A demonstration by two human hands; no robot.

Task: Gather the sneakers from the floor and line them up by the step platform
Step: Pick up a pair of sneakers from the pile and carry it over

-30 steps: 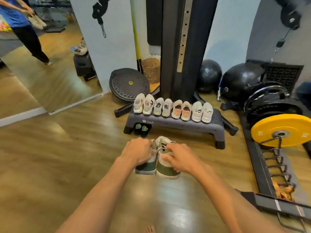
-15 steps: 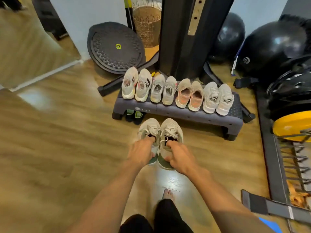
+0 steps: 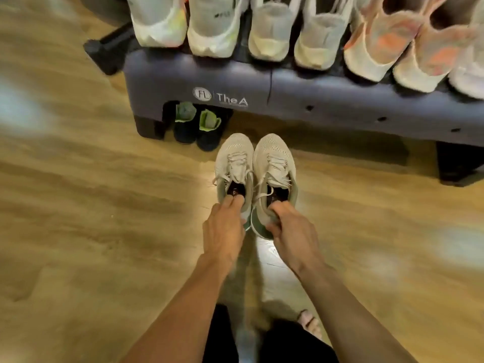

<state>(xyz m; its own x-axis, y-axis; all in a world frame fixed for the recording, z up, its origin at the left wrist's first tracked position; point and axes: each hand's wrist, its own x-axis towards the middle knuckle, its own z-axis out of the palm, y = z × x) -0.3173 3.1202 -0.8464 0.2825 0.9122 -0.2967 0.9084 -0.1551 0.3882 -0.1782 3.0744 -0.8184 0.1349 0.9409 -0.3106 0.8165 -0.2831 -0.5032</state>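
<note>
Two pale grey knit sneakers with green heel trim, the left sneaker (image 3: 234,166) and the right sneaker (image 3: 275,169), now lie side by side and touching on the wooden plank floor (image 3: 91,231), toes pointing at the grey plastic step platform (image 3: 288,98). Half a second ago the pair hung further back from the platform; it has since been carried forward and lowered just in front of the platform's face. The left hand (image 3: 222,231) pinches the left sneaker's heel collar, fingertips curled inside the opening; the right hand (image 3: 290,231) grips the right sneaker's heel the same way. Neither hand has let go. Judged from this, placement of the pair is nearly complete, with only the release outstanding. The laces are loose and untied, the mesh uppers worn. A row of light-coloured sneakers (image 3: 269,32) fills the platform's top; small dark shoes with green lining (image 3: 196,127) sit beneath its left end.
</note>
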